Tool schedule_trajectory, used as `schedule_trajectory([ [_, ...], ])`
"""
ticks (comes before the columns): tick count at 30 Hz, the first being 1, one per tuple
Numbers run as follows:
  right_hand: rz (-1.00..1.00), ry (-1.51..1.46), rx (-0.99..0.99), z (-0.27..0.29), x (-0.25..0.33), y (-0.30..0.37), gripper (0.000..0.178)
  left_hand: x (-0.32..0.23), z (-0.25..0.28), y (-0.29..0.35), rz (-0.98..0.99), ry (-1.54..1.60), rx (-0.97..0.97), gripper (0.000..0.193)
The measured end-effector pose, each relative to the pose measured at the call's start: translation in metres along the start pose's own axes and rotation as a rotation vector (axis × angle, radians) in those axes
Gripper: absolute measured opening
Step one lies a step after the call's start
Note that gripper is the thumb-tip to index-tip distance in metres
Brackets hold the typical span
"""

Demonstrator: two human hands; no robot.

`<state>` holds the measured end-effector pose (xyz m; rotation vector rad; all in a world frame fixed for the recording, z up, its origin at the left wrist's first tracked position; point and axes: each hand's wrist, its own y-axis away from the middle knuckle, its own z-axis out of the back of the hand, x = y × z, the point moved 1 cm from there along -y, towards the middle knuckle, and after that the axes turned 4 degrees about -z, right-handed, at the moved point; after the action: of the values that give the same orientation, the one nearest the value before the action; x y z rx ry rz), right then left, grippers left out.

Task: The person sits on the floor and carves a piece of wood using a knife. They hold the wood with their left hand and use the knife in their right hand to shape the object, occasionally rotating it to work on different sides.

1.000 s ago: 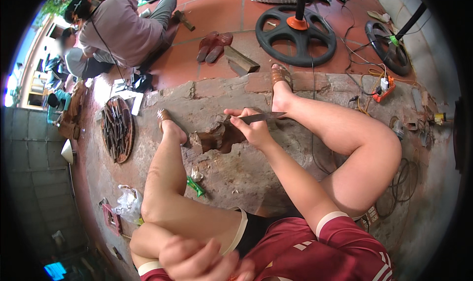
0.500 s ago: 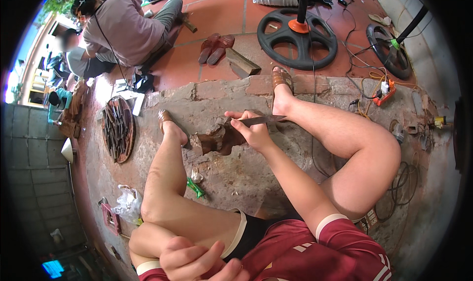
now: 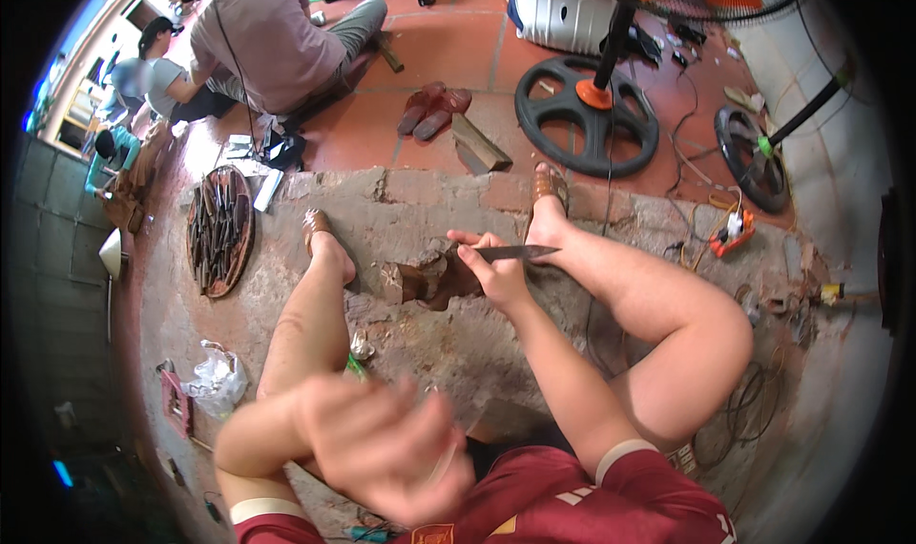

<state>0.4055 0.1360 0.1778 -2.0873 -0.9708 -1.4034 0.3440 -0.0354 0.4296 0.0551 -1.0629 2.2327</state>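
My right hand [image 3: 496, 275] is closed on a knife [image 3: 523, 253]. Its dark blade points right, close to my right ankle. Just left of that hand, between my feet, is a brown, rough-edged block [image 3: 441, 282] that looks like wood; I cannot tell its exact kind. My left hand [image 3: 391, 449] is raised in front of my lap, smeared by motion, so its fingers and anything in them cannot be made out. Partly behind it, a small green wrapper [image 3: 355, 366] and a crumpled white scrap [image 3: 361, 345] lie by my left calf.
On the left stands a round basket [image 3: 221, 231] of dark sticks, with a plastic bag [image 3: 218, 380] nearer me. Ahead are red sandals [image 3: 434, 111], a wooden block [image 3: 480, 145] and a black fan base [image 3: 587, 116]. An orange power strip [image 3: 733, 234] with cables lies right. Several people sit far left.
My left hand has risen from my lap and moves in a blur. The right hand keeps its grip on the knife, close to the same spot. The whole view has shifted slightly.
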Motion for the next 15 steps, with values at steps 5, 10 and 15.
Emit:
schedule_trajectory([
  [5, -0.048, 0.155, 0.072, 0.001, 0.016, -0.011, 0.02, 0.085, -0.029, 0.047, 0.438, 0.129, 0.849, 0.062],
  [10, -0.119, 0.257, 0.228, -0.008, 0.019, -0.026, 0.02, 0.078, -0.054, 0.095, 0.455, 0.215, 1.143, 0.062],
  [15, -0.203, 0.379, 0.424, -0.012, 0.038, -0.049, 0.017, 0.072, -0.065, 0.126, 0.597, 0.354, 1.097, 0.053],
])
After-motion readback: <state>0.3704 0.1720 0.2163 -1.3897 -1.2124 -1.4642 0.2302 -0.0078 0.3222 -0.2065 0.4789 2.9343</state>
